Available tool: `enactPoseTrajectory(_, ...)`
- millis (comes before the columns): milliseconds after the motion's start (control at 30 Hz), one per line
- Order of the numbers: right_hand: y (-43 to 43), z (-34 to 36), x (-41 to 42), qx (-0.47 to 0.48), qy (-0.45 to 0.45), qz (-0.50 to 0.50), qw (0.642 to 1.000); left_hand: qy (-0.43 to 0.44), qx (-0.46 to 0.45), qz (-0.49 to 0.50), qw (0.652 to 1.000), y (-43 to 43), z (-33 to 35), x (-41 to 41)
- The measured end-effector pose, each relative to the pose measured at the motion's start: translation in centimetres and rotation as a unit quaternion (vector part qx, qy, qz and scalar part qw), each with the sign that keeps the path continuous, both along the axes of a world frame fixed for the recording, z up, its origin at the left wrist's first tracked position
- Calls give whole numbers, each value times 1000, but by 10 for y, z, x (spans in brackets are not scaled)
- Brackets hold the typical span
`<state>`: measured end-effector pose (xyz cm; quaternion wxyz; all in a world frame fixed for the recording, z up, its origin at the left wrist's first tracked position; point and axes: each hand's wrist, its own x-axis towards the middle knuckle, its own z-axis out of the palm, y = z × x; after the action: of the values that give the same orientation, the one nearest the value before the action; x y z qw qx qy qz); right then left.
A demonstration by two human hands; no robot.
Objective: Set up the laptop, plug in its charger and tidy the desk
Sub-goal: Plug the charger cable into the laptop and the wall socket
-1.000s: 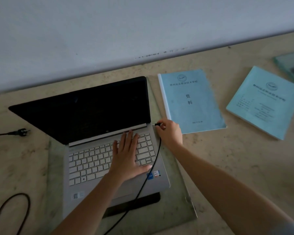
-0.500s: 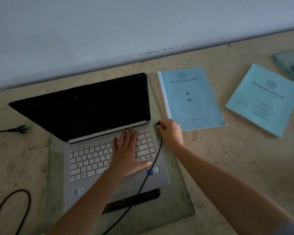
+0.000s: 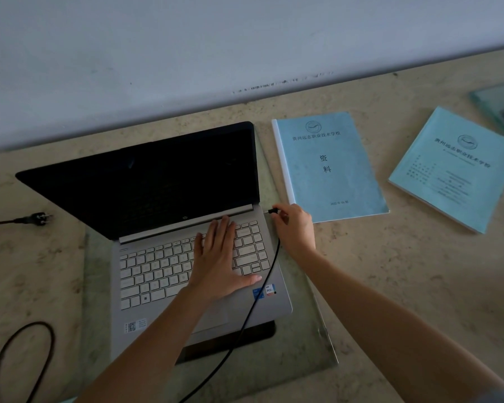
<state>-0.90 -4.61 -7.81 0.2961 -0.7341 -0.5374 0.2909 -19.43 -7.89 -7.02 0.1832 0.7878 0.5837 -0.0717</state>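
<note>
A silver laptop (image 3: 157, 266) stands unfolded on a glass pane (image 3: 309, 341), its screen dark. My left hand (image 3: 220, 257) lies flat on the right half of the keyboard, fingers spread. My right hand (image 3: 294, 228) pinches the black charger plug (image 3: 272, 211) just off the laptop's right side near the hinge; a short metal tip still shows between plug and laptop. The charger cable (image 3: 262, 289) runs from that hand back across the laptop's right corner toward me. Two light blue booklets lie to the right: one (image 3: 329, 167) beside the laptop, another (image 3: 454, 170) farther right.
A black mains plug (image 3: 38, 219) lies on the stone desk at the left, and a cable loop (image 3: 24, 359) curls at the lower left. A second glass pane (image 3: 498, 106) sits at the far right edge. A pale wall runs behind the desk.
Both hands keep their places. The plug in my right hand stays at the laptop's right side; only the camera view has shifted slightly.
</note>
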Motion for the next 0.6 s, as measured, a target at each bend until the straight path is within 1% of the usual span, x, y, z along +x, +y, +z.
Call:
enactPoseTrajectory(300, 2, 2, -1, -11, -8, 17, 1000, 0, 4, 0, 1000, 0, 0, 0)
enactPoseTrajectory(433, 5, 2, -4, -28, -7, 3, 1000, -2, 7, 0, 1000, 0, 0, 0)
enactPoseTrajectory(600, 3, 5, -6, -40, 29, -34, 998, -1, 5, 1, 1000, 0, 0, 1)
